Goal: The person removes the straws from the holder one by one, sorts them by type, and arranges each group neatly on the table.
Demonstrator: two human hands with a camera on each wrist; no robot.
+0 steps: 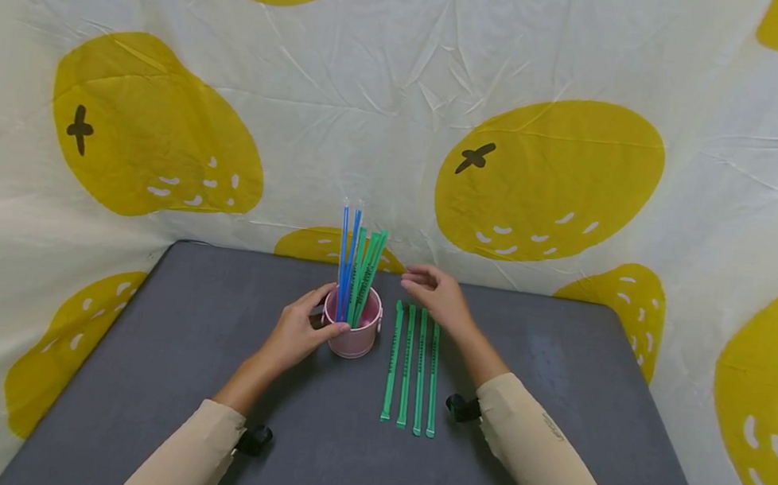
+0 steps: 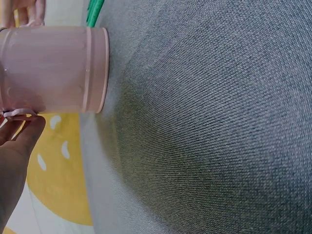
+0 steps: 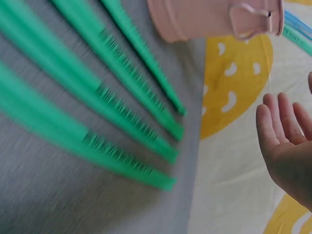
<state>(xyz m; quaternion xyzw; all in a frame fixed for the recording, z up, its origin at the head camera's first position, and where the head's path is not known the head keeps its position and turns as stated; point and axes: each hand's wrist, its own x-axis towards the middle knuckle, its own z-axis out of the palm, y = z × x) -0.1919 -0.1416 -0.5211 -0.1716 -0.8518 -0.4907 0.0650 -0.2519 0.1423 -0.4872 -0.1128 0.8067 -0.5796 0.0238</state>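
A small pink bucket (image 1: 353, 343) stands upright on the dark table. My left hand (image 1: 294, 334) grips its left side, thumb at the front of the rim and fingers round the back. Blue straws (image 1: 342, 257) and several green wrapped straws (image 1: 370, 264) lean inside the bucket. To its right, several more green wrapped straws (image 1: 406, 372) lie side by side, printed with dark lettering. Over their far ends my right hand (image 1: 443, 303) is raised, holding nothing. In the right wrist view its fingers (image 3: 280, 122) are relaxed and apart from the bucket and straws.
The grey tabletop (image 1: 204, 349) ends at a back edge just behind the bucket. A white cloth (image 1: 371, 144) printed with yellow fruit hangs behind and beside the table. Each wrist carries a small black camera, one of them the left wrist camera (image 1: 255, 440).
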